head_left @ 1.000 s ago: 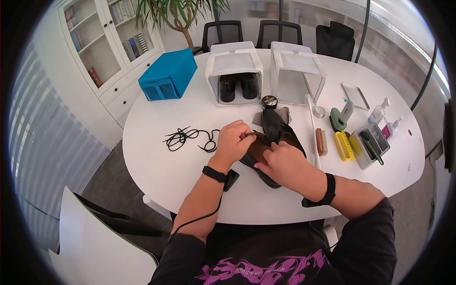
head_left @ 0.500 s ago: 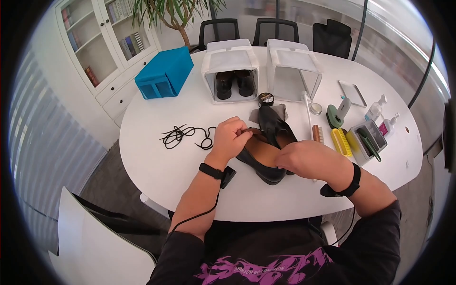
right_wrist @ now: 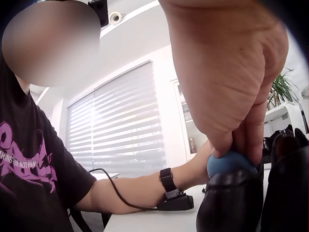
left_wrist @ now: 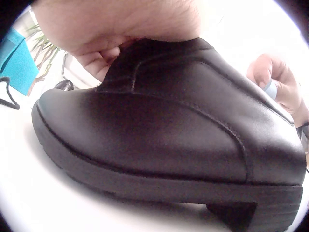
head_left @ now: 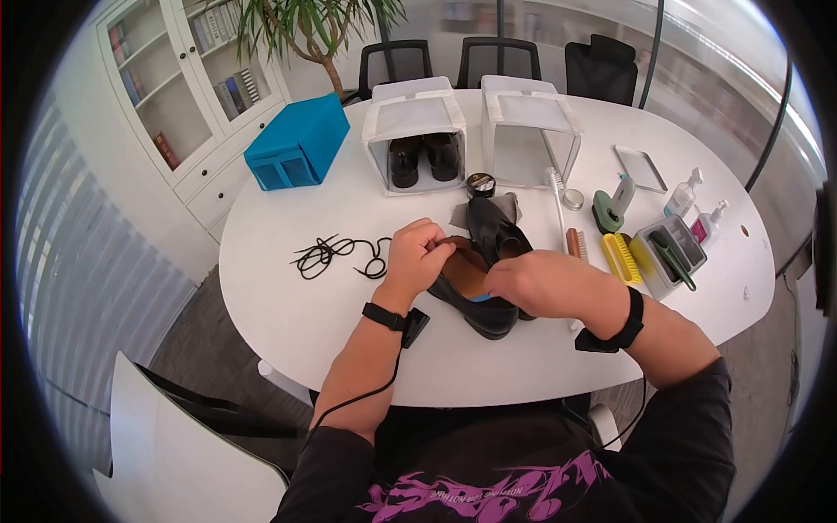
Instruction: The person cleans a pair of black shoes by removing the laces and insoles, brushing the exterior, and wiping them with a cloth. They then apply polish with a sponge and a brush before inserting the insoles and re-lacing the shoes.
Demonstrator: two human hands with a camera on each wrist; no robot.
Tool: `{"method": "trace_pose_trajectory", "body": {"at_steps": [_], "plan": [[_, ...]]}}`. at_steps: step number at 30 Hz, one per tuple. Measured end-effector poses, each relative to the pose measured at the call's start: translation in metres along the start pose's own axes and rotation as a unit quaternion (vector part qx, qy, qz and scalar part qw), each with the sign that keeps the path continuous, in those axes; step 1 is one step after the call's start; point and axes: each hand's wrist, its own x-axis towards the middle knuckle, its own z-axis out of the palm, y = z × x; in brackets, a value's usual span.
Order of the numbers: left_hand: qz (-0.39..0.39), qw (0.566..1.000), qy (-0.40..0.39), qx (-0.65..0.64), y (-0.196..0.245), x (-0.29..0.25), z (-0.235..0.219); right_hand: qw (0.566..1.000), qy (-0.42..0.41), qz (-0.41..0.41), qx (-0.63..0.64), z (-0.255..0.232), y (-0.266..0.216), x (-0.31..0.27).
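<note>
White oval counter here, with a tangle of thin black cord toward its left edge. Next along, the left hand has curled fingers gripping a chunky black leather shoe near the front edge; the right hand's bunched fingers pinch a rounded blue piece at its heel.

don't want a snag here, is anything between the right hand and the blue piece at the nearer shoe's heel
Nothing visible: the right hand pinches the blue piece, at the heel of the nearer shoe. The left hand holds that shoe at the front of its opening, apart from the blue piece.
</note>
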Motion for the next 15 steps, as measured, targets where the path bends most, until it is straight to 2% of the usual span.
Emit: {"method": "trace_pose_trajectory", "body": {"at_steps": [2,5,8,10,11,13,14,15], "plan": [[0.001,1.000,0.001,0.000,-0.001,0.001,0.000,1.000,0.006,-0.015,0.016,0.004,-0.002,0.000],[0.006,1.000,-0.002,0.009,-0.002,0.001,-0.001,0.999,-0.032,-0.025,0.010,0.001,-0.004,-0.001],[0.002,1.000,0.000,0.003,-0.002,0.001,0.000,0.996,-0.064,-0.025,-0.058,0.003,0.004,-0.001],[0.009,1.000,-0.009,0.014,-0.003,0.001,-0.002,0.991,0.016,-0.101,-0.084,0.015,0.016,0.004],[0.007,1.000,-0.009,0.013,-0.004,0.001,-0.002,0.991,0.015,-0.101,-0.083,0.007,0.016,0.010],[0.005,1.000,-0.007,0.012,-0.003,0.001,-0.001,0.990,-0.140,-0.029,-0.021,-0.015,0.014,0.027],[0.007,1.000,-0.005,0.012,-0.003,0.001,-0.001,0.989,-0.140,-0.030,-0.023,-0.017,0.015,0.033],[0.002,1.000,-0.008,0.011,-0.003,0.000,-0.001,0.984,-0.177,-0.010,0.010,-0.019,0.018,0.039]]}}
